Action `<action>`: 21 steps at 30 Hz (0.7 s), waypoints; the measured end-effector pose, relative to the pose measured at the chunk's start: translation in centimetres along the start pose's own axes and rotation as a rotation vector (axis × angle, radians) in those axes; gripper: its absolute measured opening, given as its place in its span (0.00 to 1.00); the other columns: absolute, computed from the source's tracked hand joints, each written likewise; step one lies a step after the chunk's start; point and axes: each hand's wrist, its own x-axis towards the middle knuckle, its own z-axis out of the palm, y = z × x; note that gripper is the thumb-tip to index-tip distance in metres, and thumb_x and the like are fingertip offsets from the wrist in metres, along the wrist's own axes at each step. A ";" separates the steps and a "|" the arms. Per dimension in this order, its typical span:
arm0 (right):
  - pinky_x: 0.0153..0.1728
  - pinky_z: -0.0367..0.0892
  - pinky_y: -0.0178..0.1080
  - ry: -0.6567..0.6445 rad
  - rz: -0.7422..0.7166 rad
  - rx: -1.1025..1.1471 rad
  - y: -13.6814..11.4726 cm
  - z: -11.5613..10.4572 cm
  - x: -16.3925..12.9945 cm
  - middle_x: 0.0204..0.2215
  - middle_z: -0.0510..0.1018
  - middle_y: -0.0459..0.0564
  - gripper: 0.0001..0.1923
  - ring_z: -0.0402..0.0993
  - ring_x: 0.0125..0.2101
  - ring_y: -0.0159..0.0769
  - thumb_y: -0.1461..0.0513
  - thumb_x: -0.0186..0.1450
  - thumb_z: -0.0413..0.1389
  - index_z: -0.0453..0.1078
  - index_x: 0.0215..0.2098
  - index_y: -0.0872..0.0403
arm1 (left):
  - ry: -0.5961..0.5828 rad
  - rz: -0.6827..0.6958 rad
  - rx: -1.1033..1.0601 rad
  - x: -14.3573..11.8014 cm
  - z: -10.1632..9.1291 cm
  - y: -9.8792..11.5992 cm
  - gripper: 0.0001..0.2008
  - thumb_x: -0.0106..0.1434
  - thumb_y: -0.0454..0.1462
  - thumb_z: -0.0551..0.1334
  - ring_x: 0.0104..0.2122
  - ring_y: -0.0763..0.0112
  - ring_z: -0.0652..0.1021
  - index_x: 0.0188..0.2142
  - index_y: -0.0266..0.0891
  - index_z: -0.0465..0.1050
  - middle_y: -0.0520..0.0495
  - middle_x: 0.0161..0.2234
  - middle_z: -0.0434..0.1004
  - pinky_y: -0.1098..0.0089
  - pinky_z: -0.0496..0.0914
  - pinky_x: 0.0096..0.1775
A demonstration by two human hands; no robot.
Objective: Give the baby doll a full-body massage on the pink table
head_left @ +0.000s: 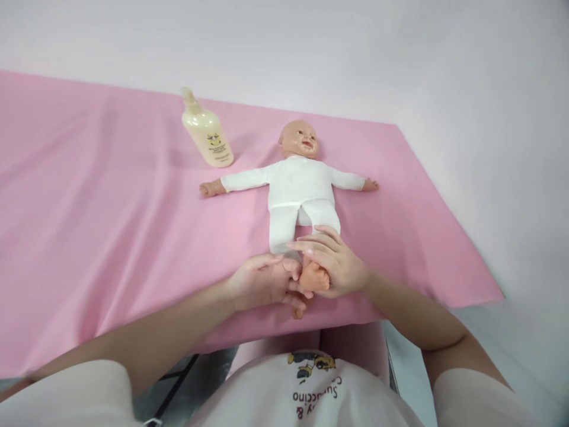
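A baby doll [301, 181] in a white suit lies on its back, arms spread, legs toward me. My right hand [340, 261] is wrapped over one lower leg, its fingers across the ankle, and the doll's bare foot [315, 277] shows below them. Beside that foot is my left hand [262, 281], palm turned upward and fingers loosely spread against the foot's side. No object shows in its palm. Part of the other foot [297, 311] peeks out below my left fingers; the rest of it is hidden.
A pale yellow pump bottle [208, 133] stands on the pink cloth [111, 196], beyond the doll's arm on the left. The cloth covers the table, whose near edge lies close to my body. Behind it is a white wall [355, 59].
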 end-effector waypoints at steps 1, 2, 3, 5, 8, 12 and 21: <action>0.63 0.60 0.57 0.015 0.002 -0.009 0.0 0.1 0.1 0.55 0.77 0.60 0.27 0.72 0.56 0.45 0.52 0.68 0.54 0.62 0.62 0.55 | 0.000 0.007 0.007 0.0 0.0 0.0 0.21 0.67 0.51 0.53 0.41 0.50 0.80 0.41 0.34 0.70 0.36 0.43 0.80 0.52 0.70 0.45; 0.62 0.61 0.57 0.027 0.002 -0.018 -0.1 0.1 0.1 0.53 0.78 0.59 0.26 0.74 0.53 0.44 0.53 0.69 0.53 0.63 0.62 0.55 | 0.004 0.014 0.014 0.0 0.0 0.0 0.21 0.67 0.51 0.53 0.41 0.50 0.80 0.41 0.34 0.71 0.37 0.41 0.80 0.52 0.70 0.45; 0.61 0.63 0.56 0.040 -0.003 -0.027 -0.1 0.1 0.2 0.51 0.79 0.59 0.25 0.75 0.51 0.43 0.55 0.69 0.53 0.63 0.61 0.55 | 0.012 0.017 0.021 0.1 0.0 0.0 0.21 0.67 0.51 0.53 0.40 0.50 0.80 0.41 0.34 0.71 0.38 0.39 0.80 0.52 0.70 0.45; 0.58 0.66 0.54 0.083 -0.030 -0.045 -0.2 0.1 0.5 0.46 0.81 0.57 0.23 0.76 0.47 0.42 0.57 0.69 0.53 0.64 0.60 0.57 | 0.024 0.013 0.025 0.1 0.0 0.0 0.22 0.66 0.51 0.53 0.40 0.51 0.80 0.40 0.34 0.71 0.39 0.38 0.80 0.52 0.70 0.45; 0.54 0.70 0.52 0.180 -0.077 -0.064 -0.3 0.1 0.8 0.40 0.80 0.56 0.21 0.76 0.41 0.40 0.55 0.70 0.53 0.66 0.57 0.59 | 0.007 -0.015 0.035 0.0 0.0 0.1 0.24 0.66 0.53 0.52 0.41 0.52 0.79 0.42 0.33 0.71 0.36 0.42 0.80 0.53 0.69 0.46; 0.49 0.72 0.50 0.245 -0.088 -0.063 -0.5 0.0 1.1 0.34 0.79 0.53 0.21 0.75 0.36 0.39 0.50 0.71 0.51 0.69 0.51 0.57 | -0.019 -0.050 0.063 0.0 -0.2 0.1 0.25 0.67 0.51 0.50 0.45 0.51 0.78 0.45 0.32 0.72 0.34 0.47 0.79 0.53 0.68 0.48; 0.39 0.72 0.43 0.234 -0.064 0.010 -0.7 -0.3 1.6 0.30 0.78 0.48 0.20 0.73 0.30 0.35 0.48 0.64 0.59 0.66 0.45 0.54 | -0.036 -0.054 0.064 0.0 -0.2 0.0 0.22 0.67 0.50 0.53 0.45 0.52 0.78 0.44 0.33 0.72 0.37 0.44 0.80 0.53 0.68 0.50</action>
